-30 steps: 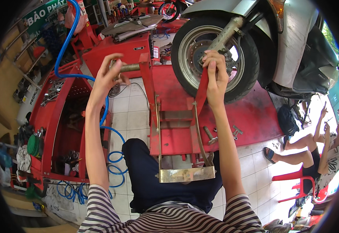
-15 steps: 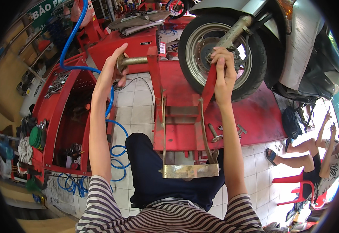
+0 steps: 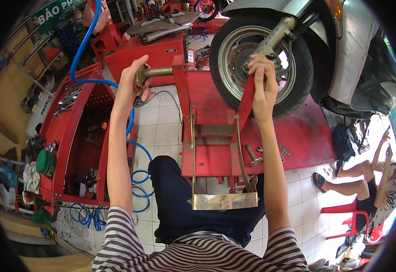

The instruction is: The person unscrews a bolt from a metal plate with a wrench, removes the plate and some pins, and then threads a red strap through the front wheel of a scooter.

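Observation:
At the end of a threaded screw [image 3: 159, 71], my left hand [image 3: 134, 82] curls around the round metal knob [image 3: 140, 75], its thumb side pointing up. The screw runs into the left upright [image 3: 180, 90] of a red metal wheel clamp. My right hand [image 3: 263, 84] is closed round the top of the clamp's right arm [image 3: 247, 97], which leans outward. Just behind it stands a scooter's front wheel [image 3: 220, 59], outside the clamp jaws. A worn metal foot bar [image 3: 224, 201] hangs from the clamp toward my knees.
The red lift platform [image 3: 298, 140] carries loose metal tools [image 3: 254, 155]. To the left is a red tool cart [image 3: 64, 149], with a blue air hose [image 3: 78, 59] looping past it to the floor. A person sits on a red chair [image 3: 343, 209] at right.
My left fingers have shifted slightly around the knob. The view has moved a little; my right hand keeps its hold on the clamp arm.

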The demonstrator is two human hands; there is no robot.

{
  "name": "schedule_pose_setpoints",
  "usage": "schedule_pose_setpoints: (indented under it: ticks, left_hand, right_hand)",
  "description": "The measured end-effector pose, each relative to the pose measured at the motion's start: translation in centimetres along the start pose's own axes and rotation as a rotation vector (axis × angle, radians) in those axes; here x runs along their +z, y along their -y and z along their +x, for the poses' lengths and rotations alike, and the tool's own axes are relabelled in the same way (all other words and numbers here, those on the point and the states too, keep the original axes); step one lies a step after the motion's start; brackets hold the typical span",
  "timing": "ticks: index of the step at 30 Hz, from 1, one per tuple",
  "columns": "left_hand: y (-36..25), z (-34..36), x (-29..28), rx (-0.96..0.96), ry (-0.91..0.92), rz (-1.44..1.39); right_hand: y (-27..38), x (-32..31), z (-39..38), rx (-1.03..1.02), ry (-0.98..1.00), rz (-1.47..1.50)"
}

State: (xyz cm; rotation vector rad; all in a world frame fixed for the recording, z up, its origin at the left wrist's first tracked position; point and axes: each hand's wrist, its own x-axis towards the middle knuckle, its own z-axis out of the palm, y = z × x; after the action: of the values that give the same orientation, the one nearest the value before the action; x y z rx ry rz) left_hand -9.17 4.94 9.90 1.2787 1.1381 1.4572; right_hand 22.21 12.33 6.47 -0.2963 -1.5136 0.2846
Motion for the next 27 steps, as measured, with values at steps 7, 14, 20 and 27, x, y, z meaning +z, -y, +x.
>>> schedule_pose_setpoints:
  ticks: [7, 14, 20, 27]
  left_hand:
    - [0.3, -1.3, 3.2, 0.482, -0.172, 0.132]
    - [1.2, 0.3, -0.3, 0.272, 0.010, 0.088]
    - [-0.7, 0.3, 0.0, -0.066, 0.029, -0.002]
    - [0.5, -1.4, 1.7, 0.416, -0.021, 0.171]
  right_hand:
    - [-0.1, 0.1, -0.1, 0.008, -0.011, -0.002]
    - [-0.1, 0.0, 0.0, 0.002, 0.001, -0.007]
    - [-0.1, -0.1, 0.0, -0.002, -0.003, -0.003]
    - [-0.3, 0.0, -0.1, 0.002, -0.004, 0.002]
